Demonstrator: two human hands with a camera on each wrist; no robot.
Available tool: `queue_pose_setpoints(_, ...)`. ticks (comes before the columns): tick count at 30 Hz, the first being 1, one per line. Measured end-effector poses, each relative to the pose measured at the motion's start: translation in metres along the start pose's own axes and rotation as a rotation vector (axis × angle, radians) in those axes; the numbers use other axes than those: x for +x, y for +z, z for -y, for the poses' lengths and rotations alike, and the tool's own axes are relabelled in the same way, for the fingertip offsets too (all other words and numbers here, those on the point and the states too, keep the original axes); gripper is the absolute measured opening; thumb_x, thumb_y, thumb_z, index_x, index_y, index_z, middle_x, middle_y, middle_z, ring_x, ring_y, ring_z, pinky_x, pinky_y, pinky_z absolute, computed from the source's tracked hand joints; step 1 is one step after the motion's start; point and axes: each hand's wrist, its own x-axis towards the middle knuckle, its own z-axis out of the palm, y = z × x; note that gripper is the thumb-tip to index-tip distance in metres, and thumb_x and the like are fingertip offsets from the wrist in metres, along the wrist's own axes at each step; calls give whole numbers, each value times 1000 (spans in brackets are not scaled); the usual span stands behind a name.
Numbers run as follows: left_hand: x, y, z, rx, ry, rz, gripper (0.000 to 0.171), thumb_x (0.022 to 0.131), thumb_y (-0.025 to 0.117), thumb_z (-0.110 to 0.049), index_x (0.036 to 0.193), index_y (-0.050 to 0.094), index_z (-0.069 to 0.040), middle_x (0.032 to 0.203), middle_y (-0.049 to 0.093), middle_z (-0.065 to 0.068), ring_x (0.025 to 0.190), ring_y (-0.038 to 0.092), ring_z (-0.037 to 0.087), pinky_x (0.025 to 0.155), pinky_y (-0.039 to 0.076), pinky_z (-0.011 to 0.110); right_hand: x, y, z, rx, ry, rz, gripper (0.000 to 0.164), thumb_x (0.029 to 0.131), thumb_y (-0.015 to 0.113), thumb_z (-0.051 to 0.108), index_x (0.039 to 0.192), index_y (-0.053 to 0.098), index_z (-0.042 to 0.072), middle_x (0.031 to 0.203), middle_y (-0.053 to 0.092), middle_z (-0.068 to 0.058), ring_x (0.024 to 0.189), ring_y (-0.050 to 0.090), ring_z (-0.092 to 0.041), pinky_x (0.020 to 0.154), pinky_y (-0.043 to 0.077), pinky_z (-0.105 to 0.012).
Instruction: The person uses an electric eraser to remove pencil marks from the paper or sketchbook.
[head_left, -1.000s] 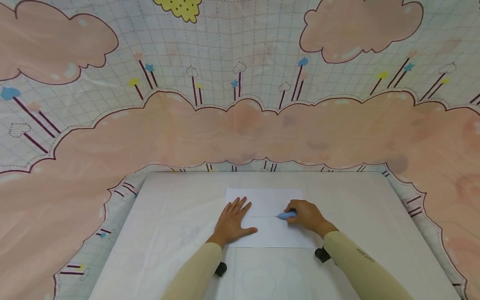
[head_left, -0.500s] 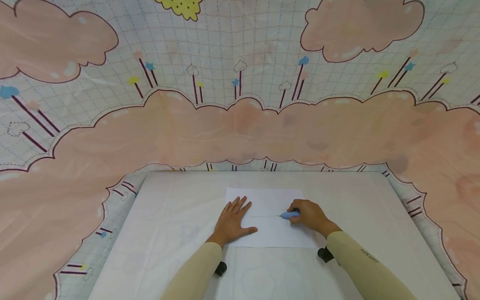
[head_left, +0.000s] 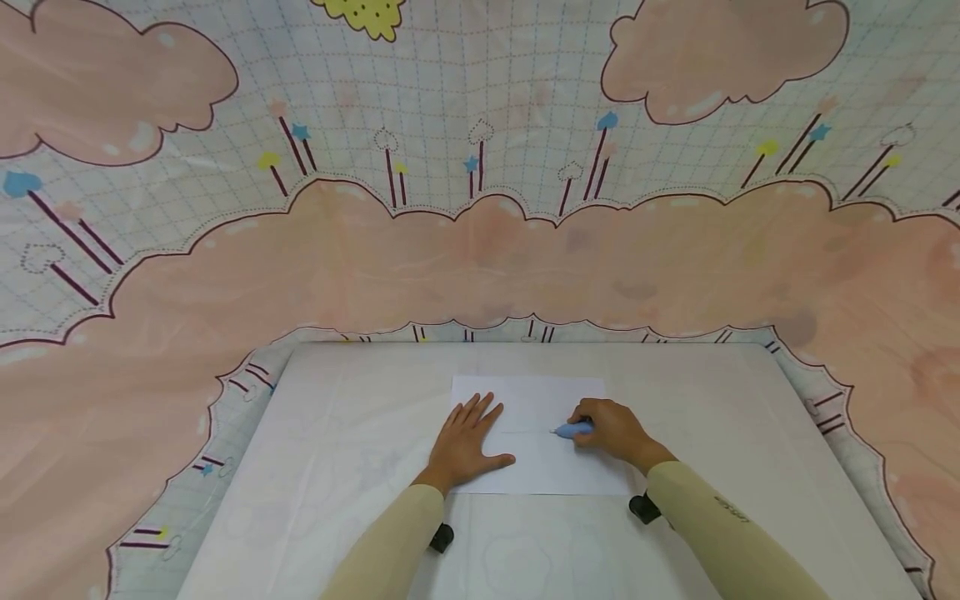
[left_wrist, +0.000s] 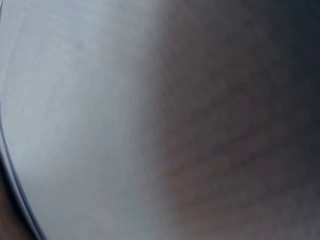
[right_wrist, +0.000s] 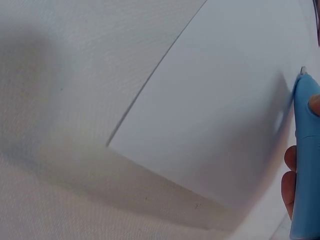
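A white sheet of paper (head_left: 540,475) lies on the white-covered table, with a thin line running across its middle. My left hand (head_left: 463,446) rests flat on the paper's left part, fingers spread and thumb out to the side. In the right wrist view, a thick blue pen-shaped tool (right_wrist: 306,165) with a small metal tip shows at the right edge. Gripped by my right hand (head_left: 615,435), it points left over the sheet, its tip at the right end of the line. The left wrist view is mostly dark and blurred.
White cloth covers the table (head_left: 337,450) around the paper. A curtain (head_left: 480,258) printed with clouds hangs behind and along the sides. Black wrist cameras sit under both sleeves, one of them the right camera (head_left: 645,509).
My right hand with the blue pen-shaped tool shifted slightly right, then came back left to about where it was. The left hand and the paper stay in place.
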Motion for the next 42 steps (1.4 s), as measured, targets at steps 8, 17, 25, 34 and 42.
queue_pose_setpoints(8, 1, 4, 2, 36, -3, -6, 94, 83, 46, -80, 157, 26, -27, 166, 13, -3, 154, 6, 21, 124, 11, 46, 4, 2, 5, 7, 5, 13, 21, 78, 82, 15, 97, 74, 12, 100, 72, 1, 90, 64, -14, 87, 56, -41)
queue_pose_setpoints(17, 2, 5, 4, 32, -2, -10, 94, 82, 46, -82, 157, 28, -27, 165, 15, -4, 153, 7, 21, 124, 10, 46, 8, 4, 10, 9, -3, 20, 22, 78, 83, 17, 98, 75, 12, 101, 72, 1, 92, 65, -15, 88, 56, -40)
queue_pose_setpoints(25, 2, 2, 3, 29, 5, 6, 94, 82, 47, -80, 157, 28, -26, 165, 15, -4, 153, 8, 21, 123, 11, 48, 10, 7, 13, 14, 3, 27, 21, 78, 83, 18, 97, 75, 13, 100, 71, 2, 92, 64, -15, 90, 55, -41)
queue_pose_setpoints(34, 4, 6, 4, 110, 4, 19, 96, 80, 40, -86, 157, 27, -29, 165, 16, -4, 153, 9, 21, 124, 7, 46, 11, 8, 15, 15, 4, 27, 21, 77, 83, 17, 96, 75, 12, 100, 71, 2, 91, 64, -15, 90, 55, -42)
queue_pose_setpoints(42, 5, 1, 4, 77, 4, 27, 94, 81, 47, -82, 156, 29, -28, 165, 19, -3, 153, 12, 23, 123, 14, 45, 14, 11, 14, 6, -9, 20, 21, 77, 83, 16, 97, 75, 12, 99, 72, 2, 91, 64, -14, 89, 56, -41)
